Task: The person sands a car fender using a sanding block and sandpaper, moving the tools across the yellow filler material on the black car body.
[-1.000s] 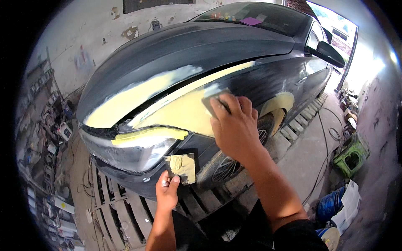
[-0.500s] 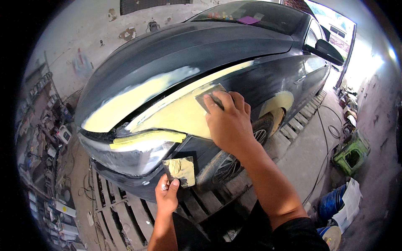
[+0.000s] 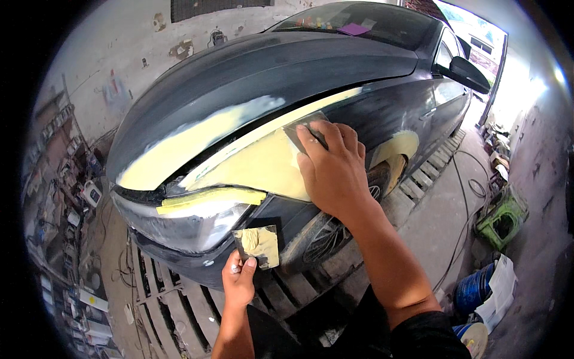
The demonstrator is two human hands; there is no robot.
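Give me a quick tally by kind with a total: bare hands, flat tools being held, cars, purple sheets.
Bare hands: 2, left hand and right hand
Flat tools held: 2, paste-loaded plate and dark spreader
Cars: 1, dark car
Purple sheets: 1, purple sheet
Total: 6

A bright open doorway [image 3: 487, 58] stands at two o'clock, and a thin black hose [image 3: 464, 191] curls over the grey floor [image 3: 430, 224] at three. Just past three o'clock sits a green plastic container [image 3: 501, 220]; at four o'clock a white paper sheet [image 3: 499, 296] lies against a blue cylindrical drum [image 3: 470, 291]. Weathered grey wooden slats [image 3: 177, 308] spread at seven o'clock
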